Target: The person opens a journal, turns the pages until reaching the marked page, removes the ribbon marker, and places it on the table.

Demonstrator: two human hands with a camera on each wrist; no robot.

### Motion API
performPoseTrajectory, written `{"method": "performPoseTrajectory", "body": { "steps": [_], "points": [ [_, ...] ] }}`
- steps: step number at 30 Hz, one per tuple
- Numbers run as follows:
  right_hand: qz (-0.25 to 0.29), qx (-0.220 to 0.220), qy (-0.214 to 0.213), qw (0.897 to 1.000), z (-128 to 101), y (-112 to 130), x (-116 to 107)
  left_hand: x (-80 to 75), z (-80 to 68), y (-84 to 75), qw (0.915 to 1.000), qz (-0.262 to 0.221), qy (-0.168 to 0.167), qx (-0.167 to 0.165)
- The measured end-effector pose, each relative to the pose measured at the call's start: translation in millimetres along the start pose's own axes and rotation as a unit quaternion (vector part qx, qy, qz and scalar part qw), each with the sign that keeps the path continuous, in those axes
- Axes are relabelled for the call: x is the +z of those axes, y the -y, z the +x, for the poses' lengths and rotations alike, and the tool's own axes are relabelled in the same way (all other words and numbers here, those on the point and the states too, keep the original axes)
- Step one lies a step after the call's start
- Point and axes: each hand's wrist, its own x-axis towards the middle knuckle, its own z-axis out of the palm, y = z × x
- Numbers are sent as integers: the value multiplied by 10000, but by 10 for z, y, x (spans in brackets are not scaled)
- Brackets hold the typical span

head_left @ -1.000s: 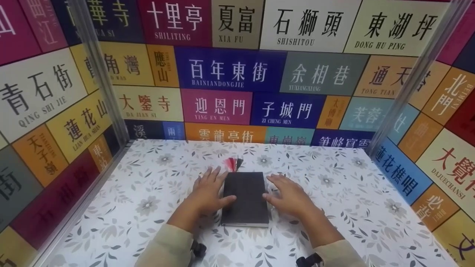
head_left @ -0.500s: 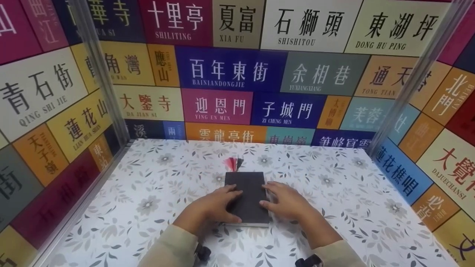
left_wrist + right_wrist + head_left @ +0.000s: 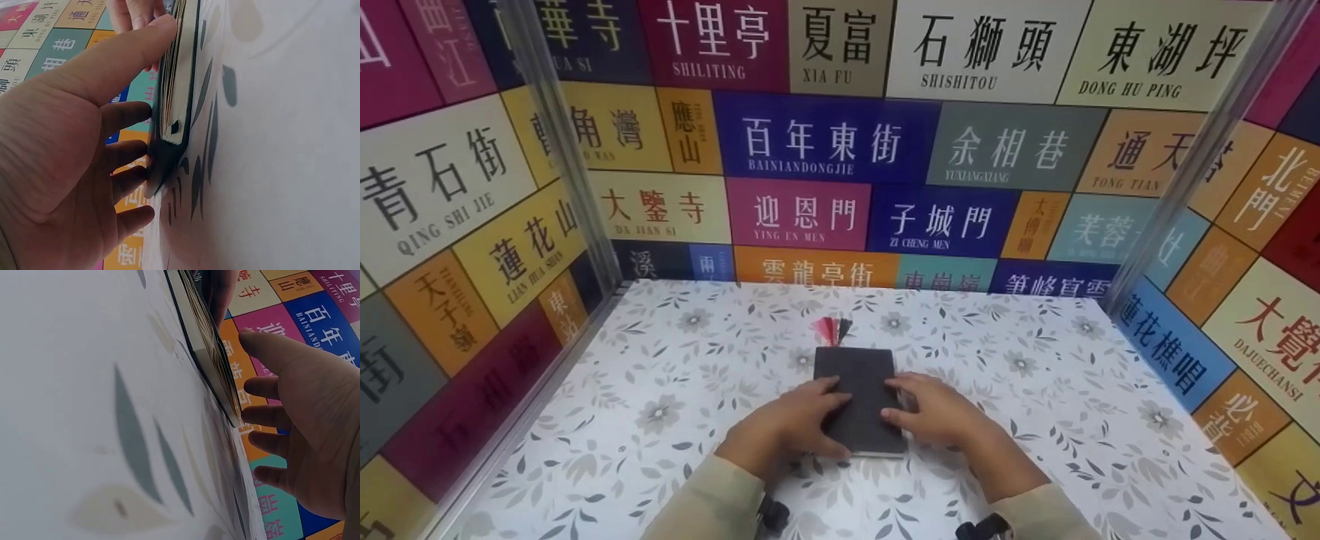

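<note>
A closed black notebook [image 3: 859, 397] lies flat in front of me, its pale page edges [image 3: 183, 73] showing in the left wrist view. Pink, red and dark ribbon ends [image 3: 831, 330] stick out past its far edge. My left hand [image 3: 795, 421] rests on the lower left part of the cover, thumb by the near corner and fingertips along the left side. On the opposite side, my right hand [image 3: 936, 414] lies at the right edge, with thumb and fingertips at the cover. Neither hand is curled round the notebook; the right wrist view shows the fingers [image 3: 264, 416] spread and relaxed.
A white tabletop [image 3: 660, 345] with grey flowers and leaves carries the notebook. Coloured panels [image 3: 817, 142] with printed place names stand behind and on both sides, with clear corner strips [image 3: 566, 157] where they meet. Dark wrist straps [image 3: 774, 514] sit at the cuffs.
My left hand has come down from beside the notebook's upper left onto its lower left part. The right hand has slid slightly nearer and onto the right edge. The notebook stays closed.
</note>
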Motion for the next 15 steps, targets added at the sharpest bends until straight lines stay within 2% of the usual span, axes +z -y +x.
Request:
{"method": "performPoseTrajectory", "body": {
  "steps": [11, 15],
  "points": [
    [723, 298, -203, 9967, 1, 13, -42, -22, 3, -26, 10000, -72, -28, -35],
    [917, 164, -323, 9951, -18, 40, -67, -30, -20, -63, 9998, -65, -126, 106]
  ]
}}
